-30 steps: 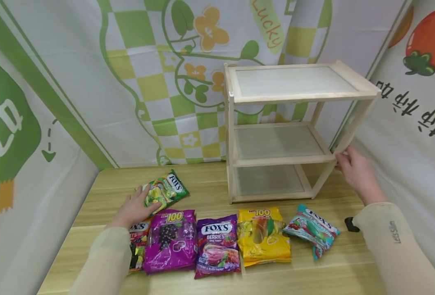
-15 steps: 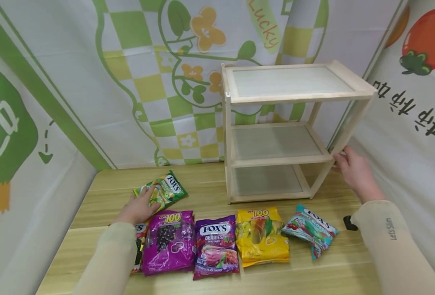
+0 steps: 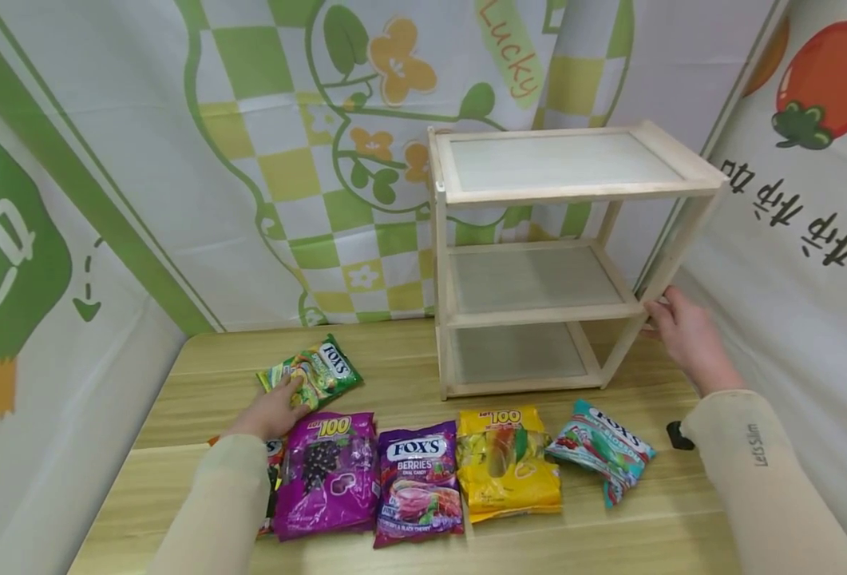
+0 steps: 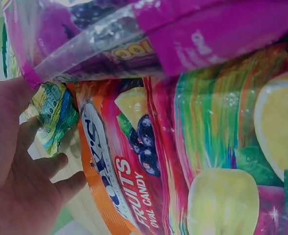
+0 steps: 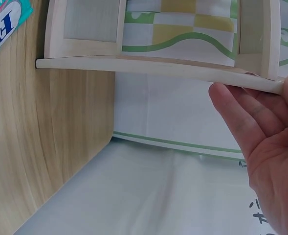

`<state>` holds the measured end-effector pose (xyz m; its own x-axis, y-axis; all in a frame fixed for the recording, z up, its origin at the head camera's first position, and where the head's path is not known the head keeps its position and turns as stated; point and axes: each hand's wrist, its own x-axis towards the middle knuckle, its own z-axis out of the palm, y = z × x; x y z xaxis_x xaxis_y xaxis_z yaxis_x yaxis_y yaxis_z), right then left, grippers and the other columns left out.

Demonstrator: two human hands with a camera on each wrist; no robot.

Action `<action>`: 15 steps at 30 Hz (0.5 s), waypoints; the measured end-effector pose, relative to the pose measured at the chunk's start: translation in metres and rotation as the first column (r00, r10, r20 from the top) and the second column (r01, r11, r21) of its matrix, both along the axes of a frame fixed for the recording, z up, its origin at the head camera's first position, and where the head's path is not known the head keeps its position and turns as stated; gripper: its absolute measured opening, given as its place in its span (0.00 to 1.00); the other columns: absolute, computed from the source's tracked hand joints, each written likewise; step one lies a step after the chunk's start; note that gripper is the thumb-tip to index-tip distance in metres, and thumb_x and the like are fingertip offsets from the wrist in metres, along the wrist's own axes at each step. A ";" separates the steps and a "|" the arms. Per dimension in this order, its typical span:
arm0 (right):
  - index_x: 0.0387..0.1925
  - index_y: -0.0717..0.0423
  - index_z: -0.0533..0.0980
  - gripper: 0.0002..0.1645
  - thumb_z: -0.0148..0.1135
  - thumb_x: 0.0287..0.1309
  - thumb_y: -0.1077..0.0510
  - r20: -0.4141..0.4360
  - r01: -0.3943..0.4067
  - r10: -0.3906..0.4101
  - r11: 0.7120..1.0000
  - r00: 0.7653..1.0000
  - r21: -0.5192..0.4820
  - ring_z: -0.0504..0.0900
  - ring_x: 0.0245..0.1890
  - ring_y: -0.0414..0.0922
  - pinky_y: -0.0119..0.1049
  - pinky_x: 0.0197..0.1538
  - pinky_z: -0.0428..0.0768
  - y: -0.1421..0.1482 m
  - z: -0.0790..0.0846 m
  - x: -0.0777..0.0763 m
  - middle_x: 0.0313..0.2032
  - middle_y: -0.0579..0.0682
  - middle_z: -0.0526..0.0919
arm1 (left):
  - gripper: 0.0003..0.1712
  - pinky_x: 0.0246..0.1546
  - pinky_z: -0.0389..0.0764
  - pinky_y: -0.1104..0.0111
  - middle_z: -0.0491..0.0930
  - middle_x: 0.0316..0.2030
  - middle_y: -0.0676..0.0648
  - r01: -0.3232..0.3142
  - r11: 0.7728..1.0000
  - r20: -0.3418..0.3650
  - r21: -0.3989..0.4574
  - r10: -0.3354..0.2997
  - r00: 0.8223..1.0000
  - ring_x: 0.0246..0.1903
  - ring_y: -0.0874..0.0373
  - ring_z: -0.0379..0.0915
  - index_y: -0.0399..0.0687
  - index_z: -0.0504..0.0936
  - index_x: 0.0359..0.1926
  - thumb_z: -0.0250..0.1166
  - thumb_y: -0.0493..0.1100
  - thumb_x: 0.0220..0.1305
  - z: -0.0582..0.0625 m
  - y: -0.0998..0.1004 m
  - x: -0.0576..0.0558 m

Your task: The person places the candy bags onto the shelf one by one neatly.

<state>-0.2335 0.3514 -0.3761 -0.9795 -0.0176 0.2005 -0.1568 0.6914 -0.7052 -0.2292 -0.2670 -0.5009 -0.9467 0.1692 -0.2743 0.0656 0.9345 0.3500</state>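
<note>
My left hand (image 3: 268, 409) lies left of centre in the frame, its loosely spread fingers touching the lower left of the green candy bag (image 3: 327, 373) without grasping it. Toward the right edge, my right hand (image 3: 692, 339) pinches the wooden rack's (image 3: 538, 276) post.

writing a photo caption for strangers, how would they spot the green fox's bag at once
On the wooden table, find the three-tier rack, then look to the person's left. The green bag lies there at a slant, the left hand touching it. It sits farther back than the other bags, with a green FOX'S end.
</note>
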 end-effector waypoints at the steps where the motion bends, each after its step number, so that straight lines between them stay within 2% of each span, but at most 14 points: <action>1: 0.68 0.70 0.62 0.28 0.38 0.82 0.52 0.001 -0.002 0.002 1.000 1.000 -0.005 0.78 0.57 0.72 0.35 0.46 0.86 0.000 0.000 0.000 0.61 0.77 0.72 | 0.38 0.71 0.45 0.30 0.48 0.74 0.21 -0.001 1.000 -0.002 -0.004 0.001 1.000 0.70 0.22 0.50 0.28 0.55 0.76 0.55 0.48 0.77 0.000 0.000 0.000; 9: 0.66 0.71 0.64 0.27 0.38 0.82 0.52 0.001 -0.006 0.006 0.999 1.000 -0.035 0.77 0.58 0.72 0.42 0.47 0.85 0.001 -0.001 -0.001 0.60 0.77 0.73 | 0.38 0.68 0.50 0.27 0.55 0.72 0.23 -0.052 0.996 0.014 -0.078 0.053 0.998 0.69 0.13 0.42 0.37 0.56 0.78 0.55 0.51 0.77 0.013 0.003 0.003; 12: 0.66 0.71 0.64 0.27 0.38 0.82 0.52 0.003 -0.002 0.003 0.999 1.000 -0.043 0.77 0.58 0.72 0.36 0.46 0.87 0.001 -0.001 -0.001 0.59 0.76 0.73 | 0.39 0.69 0.51 0.27 0.54 0.70 0.20 -0.057 0.994 0.037 -0.095 0.060 0.998 0.69 0.14 0.40 0.40 0.55 0.78 0.55 0.53 0.77 0.014 0.003 0.003; 15: 0.67 0.70 0.64 0.28 0.38 0.82 0.51 0.013 0.001 0.000 0.999 1.000 -0.055 0.77 0.59 0.72 0.26 0.43 0.86 0.001 -0.001 -0.001 0.61 0.76 0.72 | 0.40 0.69 0.51 0.27 0.52 0.70 0.19 -0.060 0.993 0.057 -0.098 0.066 0.996 0.70 0.15 0.40 0.40 0.54 0.79 0.55 0.55 0.77 0.013 0.003 0.003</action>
